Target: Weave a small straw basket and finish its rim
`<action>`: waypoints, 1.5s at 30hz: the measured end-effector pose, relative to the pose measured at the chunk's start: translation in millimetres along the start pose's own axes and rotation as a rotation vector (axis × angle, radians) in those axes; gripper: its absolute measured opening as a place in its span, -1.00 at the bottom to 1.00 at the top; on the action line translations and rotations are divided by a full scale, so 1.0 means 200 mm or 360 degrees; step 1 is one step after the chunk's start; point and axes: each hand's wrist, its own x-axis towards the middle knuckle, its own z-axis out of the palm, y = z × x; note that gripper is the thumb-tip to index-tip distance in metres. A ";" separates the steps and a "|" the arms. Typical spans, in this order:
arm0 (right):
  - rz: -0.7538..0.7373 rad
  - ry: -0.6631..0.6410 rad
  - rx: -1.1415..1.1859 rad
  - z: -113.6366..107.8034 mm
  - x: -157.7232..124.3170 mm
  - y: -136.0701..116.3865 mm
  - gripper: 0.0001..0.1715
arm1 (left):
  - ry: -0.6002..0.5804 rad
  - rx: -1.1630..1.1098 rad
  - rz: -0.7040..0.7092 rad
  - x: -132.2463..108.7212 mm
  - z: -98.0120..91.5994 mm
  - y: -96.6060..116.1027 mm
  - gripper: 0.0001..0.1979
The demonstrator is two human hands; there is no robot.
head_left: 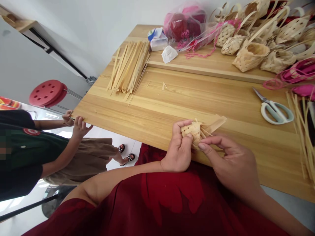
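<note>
Near the table's front edge, a small woven basket [194, 131] with loose strip ends is between my hands. My left hand [179, 147] is closed around its left side, the thumb pressed on the weave. On the right, my right hand [228, 157] pinches the strips at the basket's edge between thumb and forefinger. A wide pale strip [216, 123] sticks out to the upper right. Parts of the basket are hidden behind my fingers.
Scissors [273, 108] lie on the table [197, 91] to the right, near thin strips [301, 137]. A bundle of flat strips [130, 67] is at the left. Finished baskets [251, 55], a bag of pink yarn [185, 23] and tissues [157, 39] stand behind. Another person [56, 144] stands left.
</note>
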 end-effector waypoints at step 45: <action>-0.0232 0.0042 -0.0061 -0.06 0.05 0.07 -0.89 | -0.0321 -0.0106 -0.0012 0.02 -0.05 -0.01 -0.42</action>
